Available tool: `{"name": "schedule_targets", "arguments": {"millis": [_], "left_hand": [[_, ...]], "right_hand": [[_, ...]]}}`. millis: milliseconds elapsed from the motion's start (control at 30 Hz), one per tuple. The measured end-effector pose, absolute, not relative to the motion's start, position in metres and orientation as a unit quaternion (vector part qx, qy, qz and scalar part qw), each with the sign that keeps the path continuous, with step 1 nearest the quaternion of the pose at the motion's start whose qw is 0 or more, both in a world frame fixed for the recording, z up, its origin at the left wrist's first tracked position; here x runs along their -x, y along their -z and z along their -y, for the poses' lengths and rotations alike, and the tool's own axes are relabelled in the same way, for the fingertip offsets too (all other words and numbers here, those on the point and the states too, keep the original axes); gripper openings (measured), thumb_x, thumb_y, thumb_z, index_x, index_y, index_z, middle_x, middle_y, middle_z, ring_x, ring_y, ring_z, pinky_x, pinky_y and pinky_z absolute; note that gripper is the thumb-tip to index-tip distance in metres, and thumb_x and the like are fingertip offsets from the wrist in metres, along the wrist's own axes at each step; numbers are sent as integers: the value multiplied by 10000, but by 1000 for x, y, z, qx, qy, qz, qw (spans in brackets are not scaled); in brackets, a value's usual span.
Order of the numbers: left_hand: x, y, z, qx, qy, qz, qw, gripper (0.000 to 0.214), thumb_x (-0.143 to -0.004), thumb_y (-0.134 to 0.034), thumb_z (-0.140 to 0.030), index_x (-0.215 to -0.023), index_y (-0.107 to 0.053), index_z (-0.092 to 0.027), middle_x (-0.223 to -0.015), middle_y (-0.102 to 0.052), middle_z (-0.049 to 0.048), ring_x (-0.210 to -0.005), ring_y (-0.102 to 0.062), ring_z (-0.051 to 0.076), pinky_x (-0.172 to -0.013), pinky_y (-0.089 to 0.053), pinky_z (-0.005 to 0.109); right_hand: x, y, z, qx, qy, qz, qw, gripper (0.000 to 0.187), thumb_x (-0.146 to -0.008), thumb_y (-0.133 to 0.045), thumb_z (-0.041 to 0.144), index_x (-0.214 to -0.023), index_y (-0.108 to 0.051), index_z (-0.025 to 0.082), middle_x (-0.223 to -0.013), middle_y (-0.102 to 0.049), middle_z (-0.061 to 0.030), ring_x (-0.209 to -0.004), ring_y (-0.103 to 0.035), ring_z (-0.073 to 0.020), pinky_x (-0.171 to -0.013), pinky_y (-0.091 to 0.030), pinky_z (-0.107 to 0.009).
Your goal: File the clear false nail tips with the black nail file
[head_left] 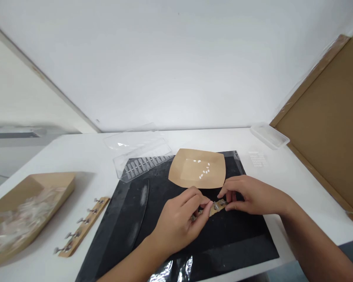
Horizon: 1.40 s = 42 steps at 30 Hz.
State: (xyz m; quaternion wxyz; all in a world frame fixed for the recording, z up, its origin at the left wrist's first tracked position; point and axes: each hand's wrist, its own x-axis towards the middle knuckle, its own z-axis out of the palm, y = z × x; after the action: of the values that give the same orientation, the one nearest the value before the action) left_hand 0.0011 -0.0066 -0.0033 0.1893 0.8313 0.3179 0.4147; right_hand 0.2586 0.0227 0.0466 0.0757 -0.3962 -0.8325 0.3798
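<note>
Over the black mat (223,243), a short wooden strip with metal pegs (217,206) lies between my two hands. My left hand (185,215) covers its left part, with thumb and forefinger pinched together above a peg; what sits between those fingertips is hidden. At the strip's right end, my right hand (244,194) has its thumb and fingers closed on it. Just beyond them stands a brown paper tray (176,172) with several small white oval pieces (206,171) scattered inside.
On the left, a second pegged wooden strip (85,231) lies near a paper tray (67,181) of crumpled clear wrappers (29,213). Clear nail tips fill a plastic case (141,166) behind the mat. A translucent box (269,136) stands back right, beside a cardboard panel (329,117).
</note>
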Motion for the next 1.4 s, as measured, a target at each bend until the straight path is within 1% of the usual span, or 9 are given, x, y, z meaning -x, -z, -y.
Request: {"name": "schedule_targets", "arguments": {"millis": [200, 367, 533, 833, 933, 1067, 1200, 1300, 1400], "left_hand": [[-1, 2, 7, -832, -411, -321, 191, 85, -975, -614, -120, -943, -667, -178, -837, -647, 27, -647, -580, 95, -542, -480, 183], [-1, 2, 7, -833, -408, -321, 193, 82, -973, -617, -115, -947, -662, -179, -845, -651, 28, -647, -577, 94, -551, -481, 189], [-1, 3, 6, -834, -405, -320, 194, 83, -970, -614, -102, -949, -660, -169, -852, -647, 28, -655, -582, 92, -561, -477, 186], [0, 6, 7, -848, -373, -330, 180, 84, -996, -591, -149, -973, -666, -181, -860, -651, 37, -713, -615, 121, -602, -501, 206], [1, 9, 6, -862, -341, -344, 149, 62, -980, -643, -236, -1007, -667, -186, -875, -662, 42, -738, -641, 148, -621, -518, 242], [2, 10, 5, -884, -274, -362, 109, 240, -878, -784, -364, -1012, -672, -199, -902, -686, 46, -798, -677, 208, -649, -535, 306], [2, 7, 6, -895, -221, -369, 116, 390, -767, -883, -431, -1016, -677, -213, -940, -709, 44, -875, -687, 251, -685, -549, 344], [2, 5, 7, -897, -197, -377, 123, 403, -733, -905, -420, -1001, -681, -220, -947, -712, 40, -910, -678, 263, -713, -553, 355], [3, 5, 7, -899, -182, -379, 127, 306, -774, -870, -338, -985, -681, -224, -931, -705, 33, -898, -665, 252, -720, -543, 349]], "right_hand": [[-261, -48, -22, 378, -390, 837, 68, 303, -930, -734, 192, -1223, -738, 272, -1164, -684, -44, -859, -658, -141, -745, -524, -260], [-259, -45, -24, 372, -388, 841, 66, 293, -939, -689, 118, -1187, -765, 255, -1093, -707, -42, -862, -675, -149, -779, -530, -274], [-258, -42, -26, 370, -373, 848, 70, 290, -916, -713, 85, -1150, -772, 244, -1056, -728, -29, -859, -677, -144, -779, -513, -262], [-256, -42, -26, 377, -370, 846, 75, 216, -893, -772, 131, -1085, -772, 228, -952, -756, -4, -834, -683, -151, -752, -486, -256], [-256, -41, -27, 385, -362, 846, 71, 202, -887, -796, 180, -1081, -772, 228, -907, -737, -1, -796, -669, -149, -731, -473, -259], [-256, -41, -27, 392, -349, 848, 69, 208, -877, -820, 219, -1078, -770, 236, -890, -719, 7, -791, -653, -145, -714, -454, -255], [-257, -41, -26, 389, -348, 850, 73, 204, -882, -815, 238, -1081, -768, 238, -892, -718, 2, -791, -651, -148, -709, -452, -254], [-256, -40, -26, 380, -355, 851, 73, 201, -878, -812, 216, -1073, -768, 241, -892, -721, 5, -796, -655, -147, -716, -455, -251], [-256, -39, -26, 383, -353, 851, 69, 207, -874, -820, 220, -1073, -767, 244, -891, -717, 11, -792, -653, -144, -713, -453, -249]]}}
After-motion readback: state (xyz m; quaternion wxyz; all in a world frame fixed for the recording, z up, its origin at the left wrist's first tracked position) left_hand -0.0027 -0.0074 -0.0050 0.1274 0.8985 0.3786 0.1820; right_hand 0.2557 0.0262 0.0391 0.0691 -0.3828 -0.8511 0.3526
